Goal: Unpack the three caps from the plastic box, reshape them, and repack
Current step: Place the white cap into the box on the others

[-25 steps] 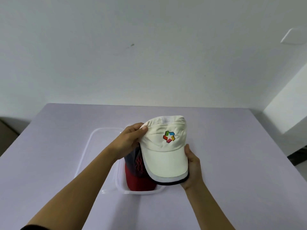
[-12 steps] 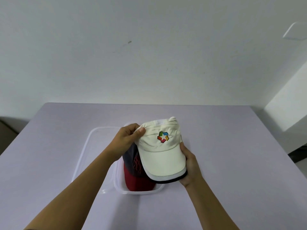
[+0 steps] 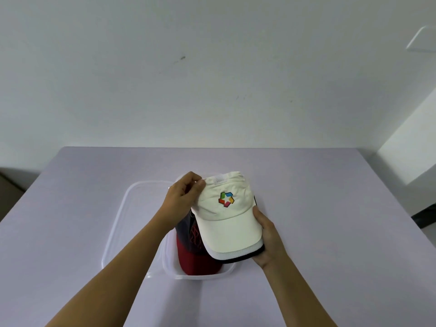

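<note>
Cream cap (image 3: 228, 223): matt woven cloth, fine mesh at crown top and brim edge, stitched emblem. Navy-and-red cap (image 3: 193, 260): matt cloth, embroidered thread. Plastic box (image 3: 169, 263) and lid (image 3: 122, 208): translucent, smooth, faintly glossy; tabletop (image 3: 330, 208): smooth, matt.

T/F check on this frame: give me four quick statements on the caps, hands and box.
1. The left hand and the right hand both hold the white cap. True.
2. The cap's logo is plain black. False: it is multicoloured.
3. A red-brimmed cap lies in the plastic box. True.
4. The lid closes the box. False: the clear lid lies on the table beside the box.
</note>
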